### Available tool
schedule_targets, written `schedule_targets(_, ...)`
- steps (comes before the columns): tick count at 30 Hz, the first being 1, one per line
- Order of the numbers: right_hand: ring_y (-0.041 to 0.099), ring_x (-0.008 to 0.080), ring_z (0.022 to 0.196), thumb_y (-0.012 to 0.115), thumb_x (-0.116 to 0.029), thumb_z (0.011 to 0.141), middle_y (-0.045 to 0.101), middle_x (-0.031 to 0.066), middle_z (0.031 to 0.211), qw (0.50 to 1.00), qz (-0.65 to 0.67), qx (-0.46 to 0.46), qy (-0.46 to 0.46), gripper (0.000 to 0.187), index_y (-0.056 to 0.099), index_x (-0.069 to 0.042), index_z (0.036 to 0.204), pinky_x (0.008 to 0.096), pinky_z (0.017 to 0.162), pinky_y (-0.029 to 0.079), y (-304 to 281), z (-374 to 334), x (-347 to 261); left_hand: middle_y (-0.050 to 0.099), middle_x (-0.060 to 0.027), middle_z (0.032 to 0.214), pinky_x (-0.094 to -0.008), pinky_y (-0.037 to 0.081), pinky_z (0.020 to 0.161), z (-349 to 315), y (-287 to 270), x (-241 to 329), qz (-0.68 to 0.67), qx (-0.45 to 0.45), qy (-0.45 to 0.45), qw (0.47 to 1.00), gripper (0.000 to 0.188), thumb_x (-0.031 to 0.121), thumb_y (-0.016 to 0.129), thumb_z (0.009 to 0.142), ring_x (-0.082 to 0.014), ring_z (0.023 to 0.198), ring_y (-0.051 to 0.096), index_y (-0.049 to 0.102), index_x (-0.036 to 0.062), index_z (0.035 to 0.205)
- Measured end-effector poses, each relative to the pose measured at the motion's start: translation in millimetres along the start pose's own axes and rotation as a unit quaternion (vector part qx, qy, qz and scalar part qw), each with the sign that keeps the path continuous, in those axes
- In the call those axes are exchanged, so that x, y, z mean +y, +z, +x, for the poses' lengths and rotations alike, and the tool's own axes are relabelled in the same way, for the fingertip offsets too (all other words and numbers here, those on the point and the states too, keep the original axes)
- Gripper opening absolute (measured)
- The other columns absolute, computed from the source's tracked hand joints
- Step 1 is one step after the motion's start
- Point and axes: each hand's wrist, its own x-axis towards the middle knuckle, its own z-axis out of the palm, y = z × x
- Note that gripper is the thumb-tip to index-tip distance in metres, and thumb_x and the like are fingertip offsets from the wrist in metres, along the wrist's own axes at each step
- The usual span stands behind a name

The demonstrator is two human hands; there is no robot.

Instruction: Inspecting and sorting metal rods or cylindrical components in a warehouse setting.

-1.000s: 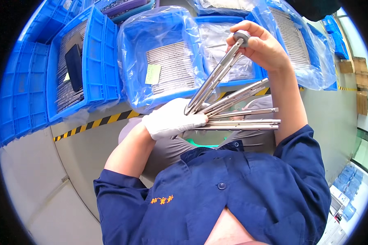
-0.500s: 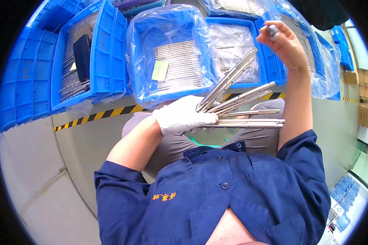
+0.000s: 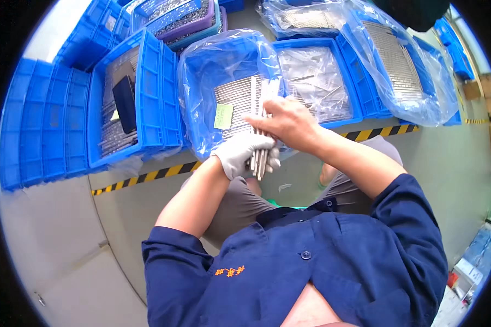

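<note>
- Greenish-grey floor [image 3: 436, 158] lies under everything, crossed by black-and-yellow striped tape [image 3: 163, 173] in front of the crates; pale panels [image 3: 49, 229] stand at lower left.
- The centre blue crate [image 3: 199, 117], lined with clear plastic, holds a row of metal bars laid side by side.
- To its right, another blue crate [image 3: 352, 87] has clear film over its contents; to its left, a blue crate carries a dark flat slab [image 3: 124, 103] on its bars.
- Stacked blue crates [image 3: 38, 131] fill the far left, with a purple bin [image 3: 190, 30] behind.
- A yellow-green note [image 3: 223, 116] lies on the centre crate's bars, its marks too small to read.
- Orange characters [image 3: 230, 271] are embroidered on the navy shirt [image 3: 256, 297].
- The bundle of bars [image 3: 258, 163] is held at the centre crate's near edge by 2 hands.
- The white-gloved left hand [image 3: 245, 154] grips its lower part; the bare right hand [image 3: 289, 122] curls around it higher up.
</note>
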Motion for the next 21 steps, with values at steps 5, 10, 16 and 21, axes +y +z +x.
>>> schedule_targets(5,0.051,0.0209,0.076,0.055,-0.017,0.063,0.046,0.0047,0.079,0.997,0.033,0.031,-0.059,0.012,0.055,-0.012,0.074,0.0333,0.062,0.043,5,-4,1,0.058,-0.0116,0.074,-0.0294,0.049,0.051,-12,6,4,0.074,-0.091,-0.025,0.993,0.024,0.02,0.055,0.077,-0.0192,0.057,0.058,0.052,0.0005,0.091)
schedule_targets(10,0.05,0.0261,0.066,0.062,-0.005,0.062,0.047,0.008,0.068,0.957,0.214,0.164,0.102,0.015,0.05,-0.004,0.07,0.0325,0.058,0.042,-8,1,13,0.056,-0.0117,0.095,-0.0354,0.043,0.077,-1,2,2,-0.168,-0.147,0.134,0.965,0.053,0.048,0.031,0.087,-0.0247,0.087,0.054,0.048,0.0019,0.106)
schedule_targets(16,0.049,0.0064,0.067,0.062,-0.02,0.079,0.055,0.0003,0.074,0.7,0.591,0.237,0.323,0.019,0.055,-0.002,0.082,0.0231,0.06,0.041,-41,11,10,0.054,-0.0107,0.099,-0.0487,0.037,0.088,24,43,7,-0.4,0.157,0.218,0.876,0.043,0.048,0.032,0.086,-0.0279,0.099,0.05,0.05,0.0098,0.097)
schedule_targets(21,0.049,0.0063,0.068,0.062,-0.021,0.077,0.055,-0.0003,0.073,0.73,0.565,0.199,0.328,0.019,0.056,-0.004,0.083,0.0239,0.063,0.042,-35,9,-4,0.054,-0.0105,0.106,-0.0436,0.047,0.076,39,53,4,-0.363,0.017,0.253,0.896,0.047,0.044,0.027,0.087,-0.0264,0.093,0.054,0.049,0.009,0.108)
